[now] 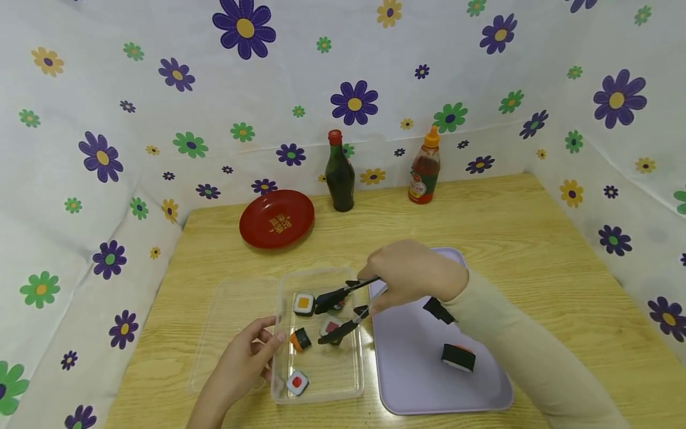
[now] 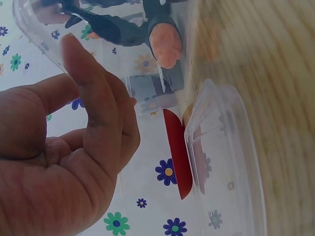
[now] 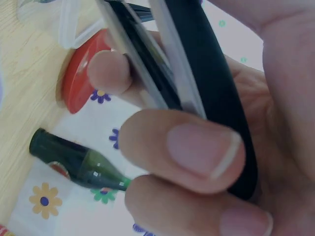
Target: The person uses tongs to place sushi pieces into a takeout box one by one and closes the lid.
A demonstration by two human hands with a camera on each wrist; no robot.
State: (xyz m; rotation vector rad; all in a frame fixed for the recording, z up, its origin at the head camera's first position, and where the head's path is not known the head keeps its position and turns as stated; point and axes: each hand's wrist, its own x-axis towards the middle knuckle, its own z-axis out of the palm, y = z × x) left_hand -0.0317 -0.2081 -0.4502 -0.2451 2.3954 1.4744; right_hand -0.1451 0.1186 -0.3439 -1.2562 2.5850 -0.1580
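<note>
My right hand (image 1: 412, 271) grips black-tipped tongs (image 1: 334, 298), whose arms are spread low over a clear plastic box (image 1: 318, 397). Between the tong tips lies a sushi roll with a pink centre (image 1: 331, 324); another piece beside it is partly hidden by the upper arm. Also in the box are a yellow-centred roll (image 1: 303, 304), an orange-ended piece (image 1: 301, 339) and a red-centred roll (image 1: 297, 382). At the box's left wall, my left hand (image 1: 241, 360) holds the edge with thumb and curled fingers.
A lilac tray (image 1: 409, 387) right of the box bears a black-wrapped sushi (image 1: 458, 357) and another dark piece (image 1: 439, 310). The clear lid (image 1: 230, 304) lies left. Behind stand a red plate (image 1: 276, 217), a green bottle (image 1: 340, 179) and a sauce bottle (image 1: 425, 170).
</note>
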